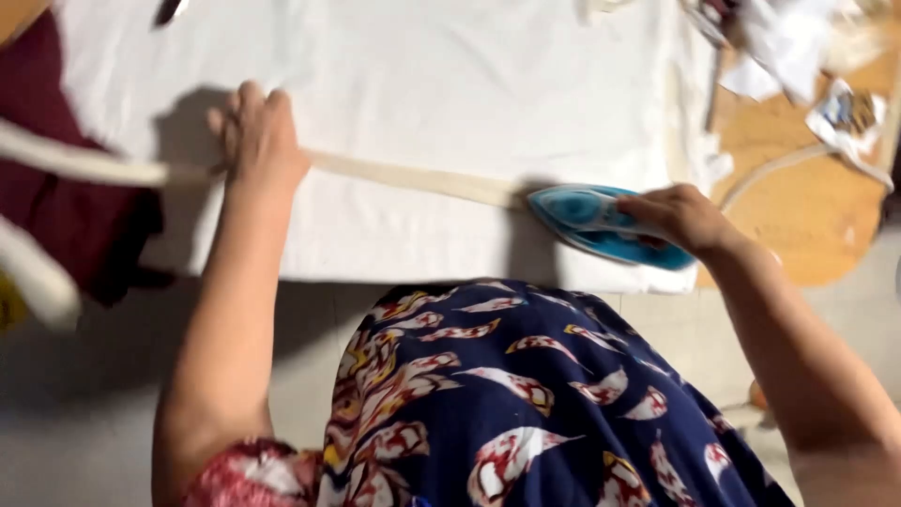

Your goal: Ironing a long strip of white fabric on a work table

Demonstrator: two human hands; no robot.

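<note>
On the white cloth-covered table, the left hand presses flat, fingers spread, on a cream fabric strip running toward the left edge, while the right hand is clamped on a blue iron whose tip seems to touch the strip near the front edge.

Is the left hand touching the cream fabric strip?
Touching: the head view shows the left hand pressed flat on the cream strip, which runs under its palm.

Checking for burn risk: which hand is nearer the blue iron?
Right. The right hand grips the blue iron by its handle; the left hand presses the cream fabric strip flat, far along it from the iron.
</note>
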